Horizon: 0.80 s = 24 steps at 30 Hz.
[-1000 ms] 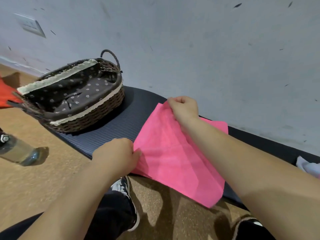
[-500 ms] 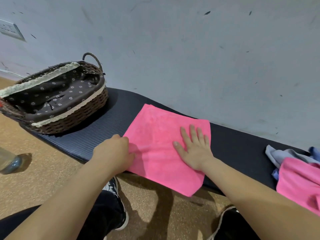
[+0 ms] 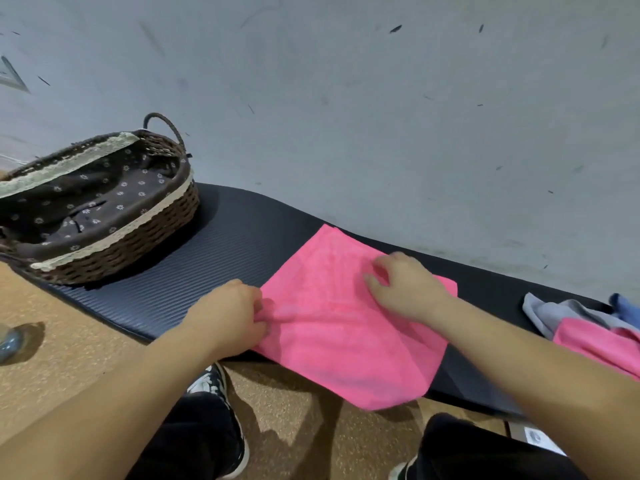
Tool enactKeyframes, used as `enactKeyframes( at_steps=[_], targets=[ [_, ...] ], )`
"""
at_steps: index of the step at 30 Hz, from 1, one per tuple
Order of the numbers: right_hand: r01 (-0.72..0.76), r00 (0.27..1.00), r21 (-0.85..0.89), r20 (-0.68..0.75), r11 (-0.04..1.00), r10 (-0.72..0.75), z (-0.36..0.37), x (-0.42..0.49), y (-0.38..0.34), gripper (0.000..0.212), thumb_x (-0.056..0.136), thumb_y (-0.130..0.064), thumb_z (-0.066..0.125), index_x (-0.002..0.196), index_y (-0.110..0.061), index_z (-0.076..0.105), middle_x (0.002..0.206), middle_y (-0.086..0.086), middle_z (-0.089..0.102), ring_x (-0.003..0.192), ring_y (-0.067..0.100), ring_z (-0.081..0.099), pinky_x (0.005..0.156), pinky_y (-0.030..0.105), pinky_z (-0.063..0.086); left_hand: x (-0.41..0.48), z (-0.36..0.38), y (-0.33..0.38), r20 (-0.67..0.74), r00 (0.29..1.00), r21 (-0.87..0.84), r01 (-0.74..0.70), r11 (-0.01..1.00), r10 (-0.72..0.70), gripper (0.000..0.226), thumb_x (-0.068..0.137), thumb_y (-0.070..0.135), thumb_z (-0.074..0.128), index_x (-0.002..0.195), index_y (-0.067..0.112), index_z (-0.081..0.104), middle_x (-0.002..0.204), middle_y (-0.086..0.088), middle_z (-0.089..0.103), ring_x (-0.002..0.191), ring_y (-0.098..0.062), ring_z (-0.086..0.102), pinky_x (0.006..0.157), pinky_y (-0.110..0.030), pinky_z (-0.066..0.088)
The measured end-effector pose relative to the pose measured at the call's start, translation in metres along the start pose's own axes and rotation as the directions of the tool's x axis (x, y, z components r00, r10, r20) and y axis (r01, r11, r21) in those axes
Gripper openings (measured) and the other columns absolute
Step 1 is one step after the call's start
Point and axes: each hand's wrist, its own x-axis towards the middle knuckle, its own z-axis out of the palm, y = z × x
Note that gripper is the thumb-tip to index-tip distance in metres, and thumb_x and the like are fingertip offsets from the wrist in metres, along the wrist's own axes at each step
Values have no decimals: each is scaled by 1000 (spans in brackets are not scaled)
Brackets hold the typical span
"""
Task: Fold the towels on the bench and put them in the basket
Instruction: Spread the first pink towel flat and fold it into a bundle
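The pink towel (image 3: 346,327) lies doubled across the middle of the desk (image 3: 221,258), its near corner hanging over the front edge above the floor (image 3: 69,358). The left grip (image 3: 230,313) pinches the towel's left edge, where the cloth bunches. The right grip (image 3: 405,289) sits on the upper layer with bent fingers; whether it pinches the cloth or only presses it is not clear.

The main risk, I judge, is the overhang: a pull toward the front edge could drag the whole towel onto the floor. If only the top layer is caught, the layers may slide apart and the next fold come out crooked.

A heap of towels (image 3: 588,327) lies at the desk's right end, well apart. The basket (image 3: 114,233) stands at the left end, so a loosely folded towel could fall open on the carry across.
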Motion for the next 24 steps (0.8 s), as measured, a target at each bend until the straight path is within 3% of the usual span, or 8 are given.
enactKeyframes(
  at_steps=[4, 8, 12, 14, 17, 20, 24],
  targets=[
    [32, 995, 160, -96, 987, -17, -3, 67, -25, 29, 92, -33, 55, 104, -11, 70, 102, 9, 71, 99, 32, 65, 84, 40, 55, 10, -4, -10, 25, 999, -93, -23, 995, 26, 27, 82, 37, 75, 69, 23, 57, 76, 6, 64, 78, -19, 63, 69, -32, 55],
    [-19, 994, 166, -104, 986, 37, 6, 111, -36, 34, 95, -32, 65, 122, -14, 71, 116, 6, 71, 111, 28, 65, 96, 37, 52, 11, -5, -14, -25, 997, -82, -71, 994, 70, 26, 84, 38, 69, 67, 25, 54, 73, 6, 63, 74, -18, 63, 68, -35, 56],
    [6, 981, 199, -192, 980, 33, 18, 119, -33, 9, 91, -28, 68, 91, -27, 76, 91, -7, 71, 92, 20, 68, 83, 36, 55, 12, -15, -20, 4, 997, -250, -76, 965, 80, 16, 87, 34, 74, 78, 22, 70, 72, 14, 70, 70, -1, 66, 67, -28, 56],
    [43, 952, 218, -305, 975, 27, 21, 115, -31, 10, 92, -28, 66, 89, -28, 75, 94, -4, 66, 90, 18, 62, 82, 35, 52, 15, -16, -23, 18, 997, -331, -64, 942, 74, 10, 87, 25, 77, 81, 18, 73, 57, 31, 63, 62, 15, 60, 55, -10, 43],
    [136, 917, 338, -398, 931, 11, 19, 104, -35, 8, 94, -22, 62, 90, -22, 68, 92, -5, 64, 86, 15, 60, 78, 29, 48, 14, -12, -25, -4, 999, -374, -47, 926, 49, 10, 85, 20, 79, 80, 14, 74, 47, 36, 54, 54, 26, 51, 49, -2, 35],
    [114, 947, 502, -315, 857, 58, 18, 100, -44, 7, 97, -16, 57, 92, -19, 61, 84, -8, 64, 75, 6, 58, 69, 19, 44, 8, -10, -25, -23, 999, -350, -38, 936, 32, 14, 84, 26, 79, 78, 14, 73, 54, 28, 60, 59, 22, 56, 50, -4, 37],
    [-14, 953, 527, -252, 850, 171, 20, 113, -50, 6, 98, -13, 53, 96, -15, 58, 80, -6, 59, 72, 12, 54, 62, 21, 39, 3, -12, -29, -2, 1000, -299, -7, 954, 7, 19, 87, 30, 74, 75, 15, 72, 76, 9, 74, 78, -5, 70, 68, -26, 57]
  ],
)
